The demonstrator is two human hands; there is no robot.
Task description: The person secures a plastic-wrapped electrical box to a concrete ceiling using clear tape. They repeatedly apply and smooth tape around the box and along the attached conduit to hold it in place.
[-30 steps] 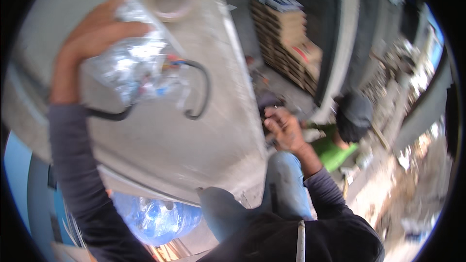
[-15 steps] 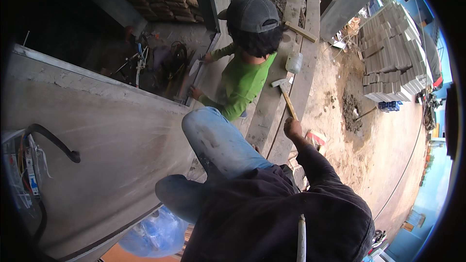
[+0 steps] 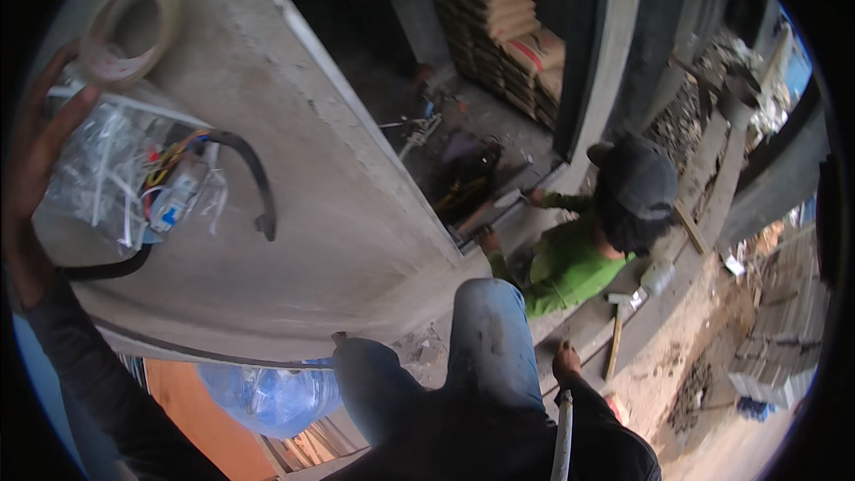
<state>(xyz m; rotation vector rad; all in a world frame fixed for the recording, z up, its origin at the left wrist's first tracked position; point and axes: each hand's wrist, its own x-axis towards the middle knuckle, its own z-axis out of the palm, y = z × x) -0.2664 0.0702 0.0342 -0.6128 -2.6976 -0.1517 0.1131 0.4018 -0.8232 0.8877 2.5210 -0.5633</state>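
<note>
My left hand [image 3: 44, 134] is raised at the left edge, finger and thumb apart, at the rim of a roll of clear tape [image 3: 167, 27]. Whether it touches the roll I cannot tell. Below the tape lies a clear plastic bag [image 3: 93, 160] with coloured wires and a small white-and-blue electrical part [image 3: 174, 205]. A bent black hose [image 3: 254, 174] curves beside it. My right hand [image 3: 565, 362], small and blurred, is low by the planks with its fingers curled in. A hammer [image 3: 614, 343] lies just right of it, apart from the hand.
A co-worker in a green shirt [image 3: 579, 258] and cap crouches ahead, hands at a frame edge. A plastic jug [image 3: 657, 276] and a wood piece [image 3: 690, 227] lie on planks. Stacked sacks [image 3: 490, 4] stand inside; grey blocks [image 3: 784, 330] at right. A blue plastic bundle [image 3: 272, 396] sits below the wall.
My right hand has let go of the hammer, which now lies on the planks. My left hand has come into view by the tape. The view has swung left.
</note>
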